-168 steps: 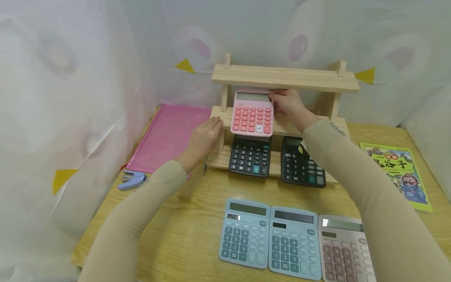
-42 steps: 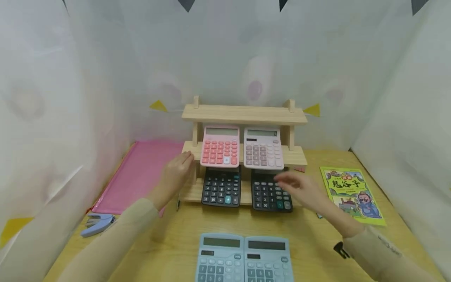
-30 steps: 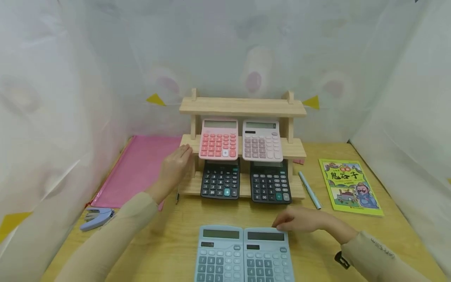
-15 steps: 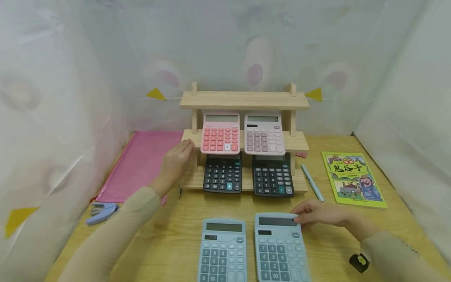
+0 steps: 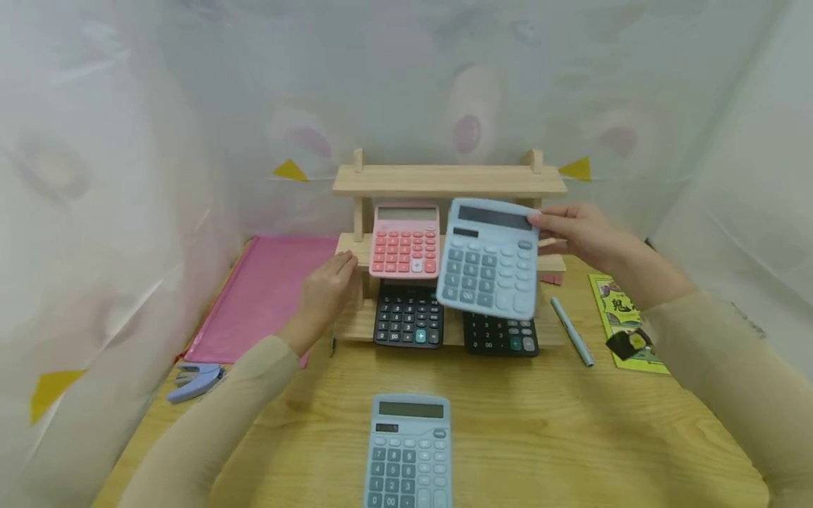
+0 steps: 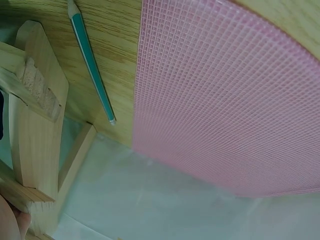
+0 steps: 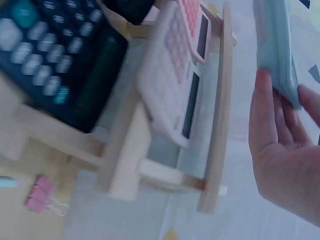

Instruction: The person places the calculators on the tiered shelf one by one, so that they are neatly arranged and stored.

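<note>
In the head view, a light-blue calculator (image 5: 488, 262) is held up tilted in front of the wooden shelf (image 5: 449, 182). My right hand (image 5: 587, 236) pinches its upper right corner between thumb and fingers. In the right wrist view, this calculator (image 7: 276, 47) appears edge-on. My left hand (image 5: 327, 293) holds the left end of the middle board. A pink calculator (image 5: 405, 243) leans on that board; the pale pink-white calculator (image 7: 167, 75) beside it is hidden in the head view. Two black calculators (image 5: 408, 316) lean below. Another light-blue calculator (image 5: 409, 451) lies on the table.
A pink mesh pouch (image 5: 273, 296) and a blue stapler (image 5: 197, 381) lie left. To the right are a light-blue pen (image 5: 571, 331) and a green-edged book (image 5: 612, 310). A pink binder clip (image 7: 40, 194) and a teal pencil (image 6: 93, 67) lie near the shelf.
The pink-white calculator has gone onto the middle board. My right hand then took the right light-blue calculator from the table and raised it before the shelf. My left hand stays at the shelf's left end.
</note>
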### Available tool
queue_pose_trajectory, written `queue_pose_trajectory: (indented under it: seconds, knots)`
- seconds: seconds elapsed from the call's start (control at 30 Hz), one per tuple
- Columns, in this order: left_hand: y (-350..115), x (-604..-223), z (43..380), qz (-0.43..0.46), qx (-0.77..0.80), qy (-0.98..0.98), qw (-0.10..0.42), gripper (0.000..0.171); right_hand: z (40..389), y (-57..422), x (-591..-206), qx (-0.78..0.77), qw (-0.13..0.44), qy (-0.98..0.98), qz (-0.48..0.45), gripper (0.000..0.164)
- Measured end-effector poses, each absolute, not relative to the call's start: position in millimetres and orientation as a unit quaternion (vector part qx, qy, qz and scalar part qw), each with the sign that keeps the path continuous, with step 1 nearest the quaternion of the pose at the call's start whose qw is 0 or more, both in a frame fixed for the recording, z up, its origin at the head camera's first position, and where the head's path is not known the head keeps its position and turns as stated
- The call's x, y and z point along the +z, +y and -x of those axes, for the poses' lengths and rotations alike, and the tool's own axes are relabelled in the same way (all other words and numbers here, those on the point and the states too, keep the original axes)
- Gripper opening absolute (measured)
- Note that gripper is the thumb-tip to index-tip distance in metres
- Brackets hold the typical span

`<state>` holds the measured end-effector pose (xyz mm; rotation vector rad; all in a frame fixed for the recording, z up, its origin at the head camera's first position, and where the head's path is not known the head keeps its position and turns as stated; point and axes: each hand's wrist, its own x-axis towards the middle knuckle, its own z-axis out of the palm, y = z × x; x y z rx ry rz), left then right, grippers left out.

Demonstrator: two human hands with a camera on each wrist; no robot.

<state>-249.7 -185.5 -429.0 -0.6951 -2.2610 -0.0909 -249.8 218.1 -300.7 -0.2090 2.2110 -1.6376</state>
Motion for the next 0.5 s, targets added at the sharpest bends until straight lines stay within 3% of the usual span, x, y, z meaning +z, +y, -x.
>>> queue_pose_trajectory:
  seconds: [0.17,0.5]
  knots:
    - [-191.3,-432.9,247.9,0.264,-0.036,-0.881,0.392,0.015,303.5,170.1,-289.7,-0.596,0.132,0.792,-0.003,0.058]
    - [-188.9,-441.2,241.1,0.274,-0.021,-0.895,0.35,0.02,372.2,117.2,-295.0,-0.61,0.11,0.783,-0.056,0.044]
